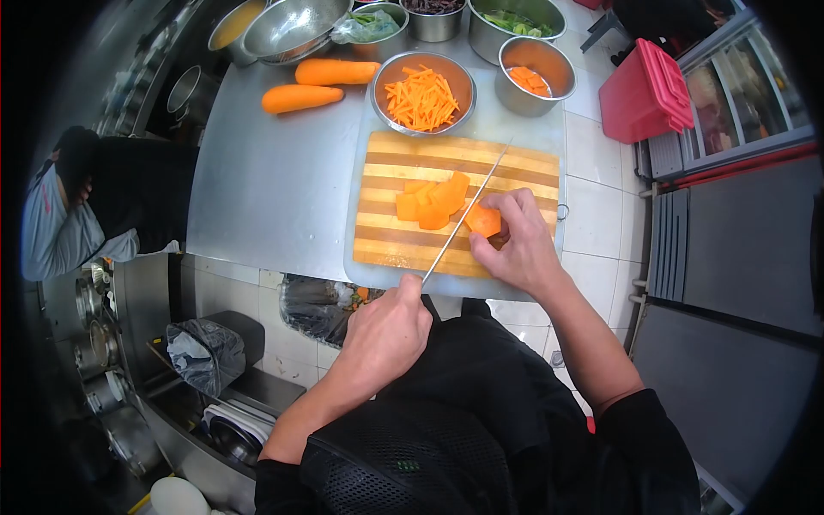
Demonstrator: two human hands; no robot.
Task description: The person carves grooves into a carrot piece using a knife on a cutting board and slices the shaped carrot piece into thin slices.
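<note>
In the head view, the left hand (386, 324) wraps around one knife's (468, 212) handle; the right hand (518, 239) pinches one carrot piece (483, 221) on one striped cutting board (395, 249), right of the blade. Left lie heaped carrot slices (438, 204), overlapping beyond counting. Beyond: two whole carrots (302, 99), one bowl (464, 93) of carrot sticks (422, 98).

Knife (466, 212) with handle hidden in left hand (390, 322), carrot piece (483, 222) partly behind right hand (525, 245)
</note>
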